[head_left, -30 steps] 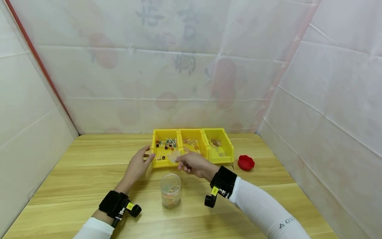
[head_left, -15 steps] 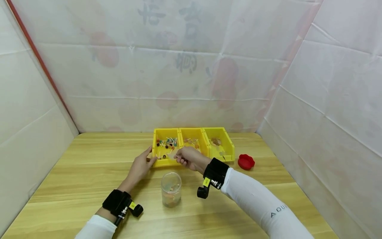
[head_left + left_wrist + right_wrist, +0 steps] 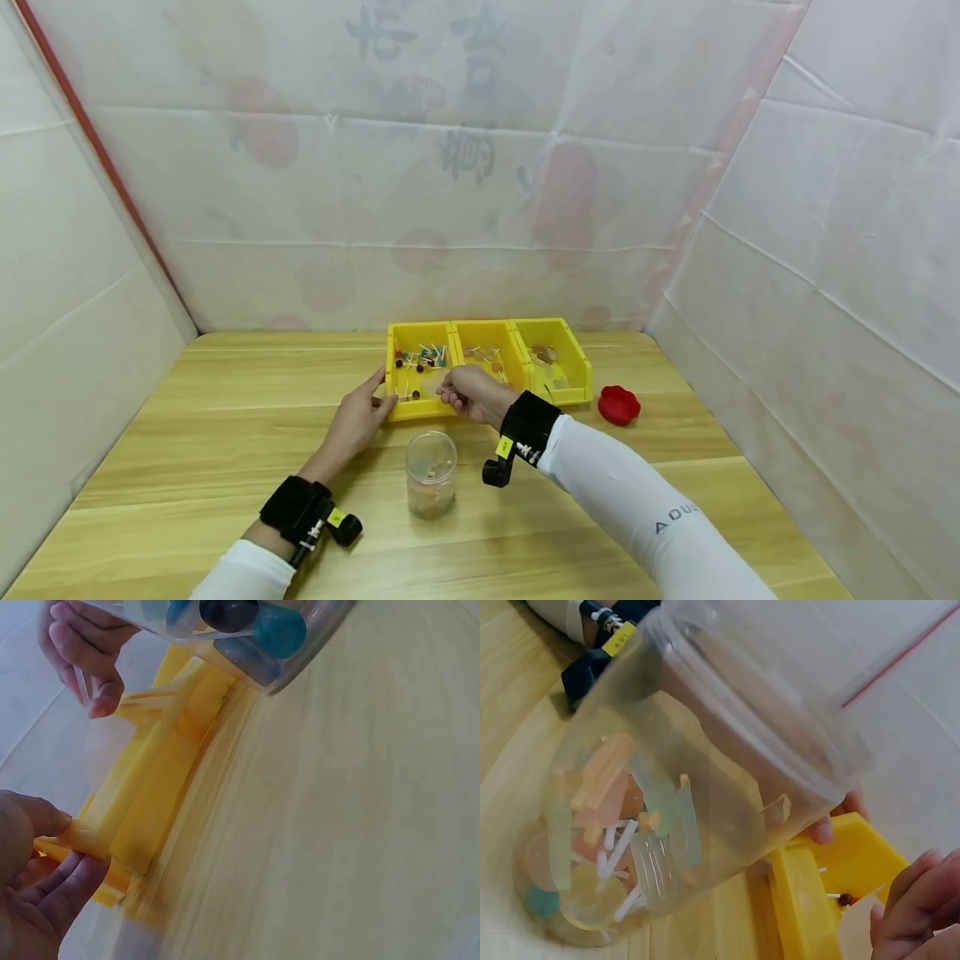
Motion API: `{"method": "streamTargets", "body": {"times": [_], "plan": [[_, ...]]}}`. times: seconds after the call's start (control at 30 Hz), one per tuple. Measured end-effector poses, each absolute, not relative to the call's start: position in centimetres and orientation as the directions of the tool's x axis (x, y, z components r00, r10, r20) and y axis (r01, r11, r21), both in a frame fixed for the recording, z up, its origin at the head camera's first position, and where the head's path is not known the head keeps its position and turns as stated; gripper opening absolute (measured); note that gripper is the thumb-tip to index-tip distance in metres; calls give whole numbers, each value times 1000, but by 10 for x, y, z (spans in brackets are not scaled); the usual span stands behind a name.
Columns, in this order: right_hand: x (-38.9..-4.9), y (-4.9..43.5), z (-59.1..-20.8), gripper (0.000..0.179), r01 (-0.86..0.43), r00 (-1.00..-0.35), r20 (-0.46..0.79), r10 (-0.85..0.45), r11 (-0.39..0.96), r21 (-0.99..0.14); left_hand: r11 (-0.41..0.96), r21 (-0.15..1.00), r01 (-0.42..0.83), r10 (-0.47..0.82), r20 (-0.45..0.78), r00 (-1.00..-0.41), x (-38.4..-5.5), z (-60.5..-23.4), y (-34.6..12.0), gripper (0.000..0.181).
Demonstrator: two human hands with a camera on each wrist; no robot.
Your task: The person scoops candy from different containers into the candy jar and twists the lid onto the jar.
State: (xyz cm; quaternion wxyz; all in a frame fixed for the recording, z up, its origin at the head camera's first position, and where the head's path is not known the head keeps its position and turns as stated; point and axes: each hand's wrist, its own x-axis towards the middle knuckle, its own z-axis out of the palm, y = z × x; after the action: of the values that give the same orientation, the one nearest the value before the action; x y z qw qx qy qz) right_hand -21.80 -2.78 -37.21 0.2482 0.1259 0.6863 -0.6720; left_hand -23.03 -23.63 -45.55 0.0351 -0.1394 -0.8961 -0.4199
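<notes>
My left hand (image 3: 356,423) grips the front left corner of the leftmost yellow bin (image 3: 420,409), thumb on one side of the wall and fingers on the other in the left wrist view. Over that bin's front part, my right hand (image 3: 472,392) pinches a thin, translucent pale sheet (image 3: 105,746) with curled fingers. Inside the bin lie several tiny lollipop-shaped pieces (image 3: 431,357) with white sticks and dark, red or teal heads. A lidless clear jar (image 3: 431,475) stands in front of the bins, holding small ice-pop-shaped and lollipop-shaped pieces (image 3: 604,776).
The middle yellow bin (image 3: 487,332) holds orange-toned lollipop-shaped pieces, partly hidden by my right hand. Brownish and pale small pieces (image 3: 543,354) lie in the right bin (image 3: 576,395). A red scalloped lid (image 3: 618,405) rests on the wooden table (image 3: 225,450) to the right. White sheeting stands behind.
My right hand has moved slightly left with the translucent sheet, which now shows lower in the left bin. My left hand has closed from beside the bin onto its corner.
</notes>
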Motion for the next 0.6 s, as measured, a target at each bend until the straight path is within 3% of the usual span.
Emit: {"method": "streamTargets", "body": {"times": [0.6], "plan": [[-226, -52, -395, 33, 413, -909, -411, -70, -11, -911, 600, 736, 313, 219, 225, -949, -224, -454, -234, 61]]}}
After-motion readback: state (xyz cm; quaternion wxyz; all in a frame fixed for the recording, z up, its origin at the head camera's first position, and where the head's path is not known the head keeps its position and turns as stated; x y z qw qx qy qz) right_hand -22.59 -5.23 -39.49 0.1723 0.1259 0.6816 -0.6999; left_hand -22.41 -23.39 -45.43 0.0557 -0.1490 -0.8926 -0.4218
